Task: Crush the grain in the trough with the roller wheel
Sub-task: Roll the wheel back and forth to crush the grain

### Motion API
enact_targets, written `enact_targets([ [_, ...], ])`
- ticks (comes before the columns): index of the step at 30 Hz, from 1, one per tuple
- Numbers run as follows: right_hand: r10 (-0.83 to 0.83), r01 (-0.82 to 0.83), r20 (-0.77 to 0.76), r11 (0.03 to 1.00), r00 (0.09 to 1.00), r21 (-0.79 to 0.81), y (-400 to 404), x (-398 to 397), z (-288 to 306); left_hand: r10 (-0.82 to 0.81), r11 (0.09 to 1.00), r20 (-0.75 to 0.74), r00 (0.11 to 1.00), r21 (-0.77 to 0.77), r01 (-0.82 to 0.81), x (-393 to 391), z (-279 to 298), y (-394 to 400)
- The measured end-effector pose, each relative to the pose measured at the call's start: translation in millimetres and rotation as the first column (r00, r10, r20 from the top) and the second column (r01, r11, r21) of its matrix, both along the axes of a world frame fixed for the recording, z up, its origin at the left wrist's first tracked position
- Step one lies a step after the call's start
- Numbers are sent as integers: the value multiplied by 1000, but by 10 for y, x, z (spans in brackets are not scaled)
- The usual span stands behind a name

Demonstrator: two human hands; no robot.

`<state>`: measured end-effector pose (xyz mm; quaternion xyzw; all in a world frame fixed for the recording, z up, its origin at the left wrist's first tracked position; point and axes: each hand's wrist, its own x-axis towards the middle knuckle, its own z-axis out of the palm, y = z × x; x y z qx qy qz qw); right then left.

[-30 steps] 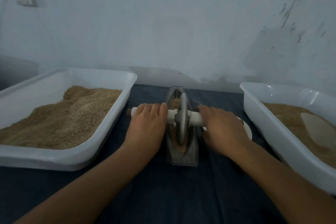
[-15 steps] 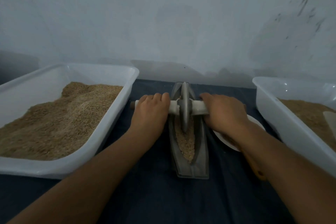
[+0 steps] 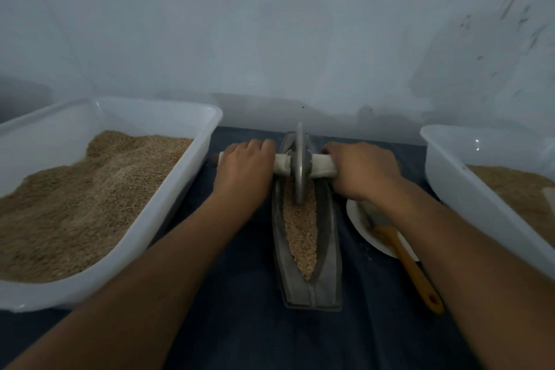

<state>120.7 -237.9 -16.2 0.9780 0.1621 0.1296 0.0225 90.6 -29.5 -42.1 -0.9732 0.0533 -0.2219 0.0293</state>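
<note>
A person's two hands work a metal roller wheel [image 3: 299, 165] along a boat-shaped trough [image 3: 309, 249] of grain [image 3: 301, 231] on a dark-covered table [image 3: 240, 324]. The left hand [image 3: 244, 173] lies over the cloth-wrapped axle [image 3: 321, 167] at 9 o'clock of the wheel, fingers curled over it; the right hand [image 3: 359, 171] grips the axle at 3 o'clock, fingers wrapped round the far side. How tightly either closes underneath cannot be told.

The trough sits at the centre of the table, its long axis running from 12 to 6 o'clock, one pointed end toward the wall, the other toward the person. The wheel stands upright on edge in the far half of the channel, its axle crossing the trough from 9 to 3 o'clock.

Done well, the stroke would likely call for even downward weight from both hands, so the disc stays vertical and tracks the groove without riding up a wall, and a full roll back toward 6 o'clock, where most uncrushed grain appears to lie.

A white tub [image 3: 129, 210] heaped with grain sits at 9 o'clock, a second tub [image 3: 456, 186] at 3 o'clock, and a white plate [image 3: 360, 228] with an orange-handled brush [image 3: 408, 264] lies just beside the trough at 4 o'clock
</note>
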Motion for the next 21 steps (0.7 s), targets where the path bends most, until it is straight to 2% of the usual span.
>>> enact_targets([
  [5, 31, -29, 93, 999, 995, -16, -15, -359, -40, -22, 1000, 37, 999, 20, 21, -439, -84, 8],
  [12, 57, -73, 158, 992, 986, 102, -228, -958, -317, -84, 991, 72, 994, 109, 76, -960, -54, -127],
  [18, 84, -100, 277, 994, 957, 42, -235, -1051, -340, -107, 993, 87, 991, 61, 102, -1044, -128, -87],
  [21, 101, -105, 258, 994, 961, 1, -168, -874, -261, -111, 994, 92, 990, 7, 111, -882, -155, -37],
])
